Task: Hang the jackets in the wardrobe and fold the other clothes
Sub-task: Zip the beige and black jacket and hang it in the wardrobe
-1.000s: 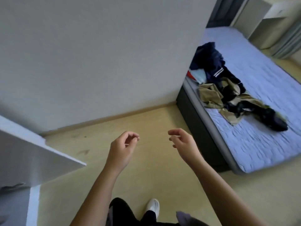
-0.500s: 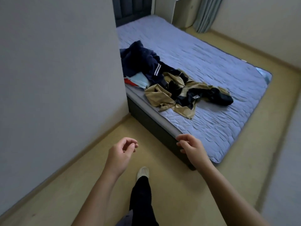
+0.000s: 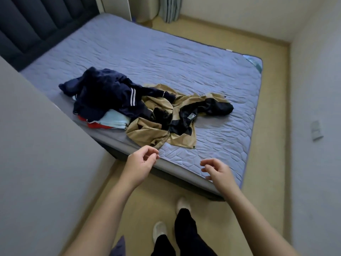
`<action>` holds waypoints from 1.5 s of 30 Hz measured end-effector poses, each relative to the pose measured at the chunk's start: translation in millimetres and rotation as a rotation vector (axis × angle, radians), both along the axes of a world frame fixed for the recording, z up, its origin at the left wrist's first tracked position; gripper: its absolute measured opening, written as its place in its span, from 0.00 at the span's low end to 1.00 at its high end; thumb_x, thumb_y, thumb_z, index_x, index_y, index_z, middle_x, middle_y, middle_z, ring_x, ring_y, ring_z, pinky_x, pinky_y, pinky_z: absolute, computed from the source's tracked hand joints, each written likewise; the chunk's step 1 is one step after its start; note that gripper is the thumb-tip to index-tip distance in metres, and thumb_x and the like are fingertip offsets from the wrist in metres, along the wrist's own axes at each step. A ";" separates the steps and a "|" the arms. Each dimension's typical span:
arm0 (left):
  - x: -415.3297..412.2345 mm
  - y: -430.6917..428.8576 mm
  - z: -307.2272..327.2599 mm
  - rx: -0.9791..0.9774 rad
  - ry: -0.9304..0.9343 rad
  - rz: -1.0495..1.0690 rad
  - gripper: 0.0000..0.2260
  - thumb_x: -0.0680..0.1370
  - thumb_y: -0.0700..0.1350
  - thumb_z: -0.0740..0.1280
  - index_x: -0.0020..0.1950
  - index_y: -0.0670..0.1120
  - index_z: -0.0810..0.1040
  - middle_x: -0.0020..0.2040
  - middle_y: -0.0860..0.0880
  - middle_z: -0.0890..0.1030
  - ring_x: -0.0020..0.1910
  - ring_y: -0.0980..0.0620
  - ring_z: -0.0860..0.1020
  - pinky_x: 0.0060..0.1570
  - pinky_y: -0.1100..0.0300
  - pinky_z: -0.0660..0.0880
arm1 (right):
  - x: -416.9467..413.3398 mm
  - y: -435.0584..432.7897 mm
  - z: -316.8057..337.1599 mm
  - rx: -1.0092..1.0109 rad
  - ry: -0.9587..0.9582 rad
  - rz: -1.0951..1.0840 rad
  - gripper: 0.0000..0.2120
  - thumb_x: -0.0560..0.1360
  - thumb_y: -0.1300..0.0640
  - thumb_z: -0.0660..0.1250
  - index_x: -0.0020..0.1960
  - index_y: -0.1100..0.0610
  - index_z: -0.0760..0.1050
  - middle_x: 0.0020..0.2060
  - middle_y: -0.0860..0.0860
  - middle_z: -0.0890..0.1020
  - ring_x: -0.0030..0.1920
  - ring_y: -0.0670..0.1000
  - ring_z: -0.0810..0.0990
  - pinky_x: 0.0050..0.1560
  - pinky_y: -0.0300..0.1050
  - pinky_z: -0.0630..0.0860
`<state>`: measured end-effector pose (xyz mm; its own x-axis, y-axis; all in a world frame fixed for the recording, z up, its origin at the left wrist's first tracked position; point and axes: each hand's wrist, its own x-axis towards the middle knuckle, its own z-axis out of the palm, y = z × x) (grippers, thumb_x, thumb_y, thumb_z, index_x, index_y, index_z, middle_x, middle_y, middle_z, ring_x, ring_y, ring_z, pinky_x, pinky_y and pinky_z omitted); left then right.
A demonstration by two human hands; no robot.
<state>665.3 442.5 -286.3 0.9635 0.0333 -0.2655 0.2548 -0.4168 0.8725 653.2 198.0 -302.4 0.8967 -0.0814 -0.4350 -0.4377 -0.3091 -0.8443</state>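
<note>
A heap of clothes lies on the near left part of the bed (image 3: 184, 58). A navy jacket with white stripes (image 3: 107, 93) sits on top at the left, over a light blue garment (image 3: 114, 120) and a red one (image 3: 92, 124). A tan and black jacket (image 3: 166, 115) sprawls to the right of them. My left hand (image 3: 141, 161) hovers at the bed's near edge just below the tan jacket, fingers loosely curled and holding nothing. My right hand (image 3: 217, 170) hangs over the mattress corner, also loose and holding nothing.
A grey wall or panel (image 3: 36, 154) stands close on my left. The dark padded headboard (image 3: 36, 21) is at the far left. Wood floor (image 3: 271, 108) runs along the bed's right side, with a curtain (image 3: 168, 8) at the back. My feet (image 3: 171, 222) stand before the bed.
I have walked and turned toward the bed, so the clothes heap is now close in front. Both hands have come up to the mattress edge, still holding nothing.
</note>
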 end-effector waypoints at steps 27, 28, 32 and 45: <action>373.6 -35.4 -378.6 0.666 0.199 -0.434 0.08 0.76 0.44 0.63 0.53 0.48 0.77 0.53 0.51 0.76 0.55 0.49 0.74 0.53 0.54 0.71 | 387.3 7.7 -385.1 -0.322 0.397 0.105 0.11 0.75 0.61 0.60 0.56 0.56 0.76 0.54 0.52 0.80 0.52 0.51 0.76 0.49 0.39 0.68; 388.7 -36.6 -384.8 0.729 0.116 -0.399 0.10 0.75 0.45 0.64 0.56 0.48 0.76 0.56 0.50 0.75 0.58 0.48 0.73 0.55 0.53 0.69 | 396.7 11.3 -394.3 -0.346 0.385 0.121 0.13 0.75 0.60 0.60 0.59 0.56 0.74 0.57 0.53 0.78 0.55 0.52 0.76 0.52 0.40 0.69; 428.4 -38.4 -412.2 0.942 -0.084 -0.313 0.33 0.69 0.50 0.73 0.71 0.49 0.64 0.72 0.42 0.62 0.71 0.40 0.62 0.62 0.44 0.67 | 422.9 24.9 -424.6 -0.484 0.315 0.167 0.30 0.75 0.54 0.65 0.74 0.50 0.56 0.72 0.54 0.61 0.68 0.57 0.67 0.65 0.50 0.68; 453.0 -67.0 -443.0 1.264 -0.048 -0.714 0.05 0.75 0.42 0.60 0.47 0.53 0.70 0.45 0.53 0.78 0.49 0.49 0.76 0.56 0.50 0.62 | 422.0 -1.5 -453.2 -0.880 0.228 0.574 0.18 0.74 0.68 0.56 0.61 0.54 0.66 0.45 0.54 0.66 0.45 0.59 0.76 0.38 0.47 0.66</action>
<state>1118.3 375.5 -729.3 0.8815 -0.2651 -0.3907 -0.3503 -0.9220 -0.1649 1075.2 196.4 -755.6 0.8056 -0.0403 -0.5911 -0.1525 -0.9782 -0.1412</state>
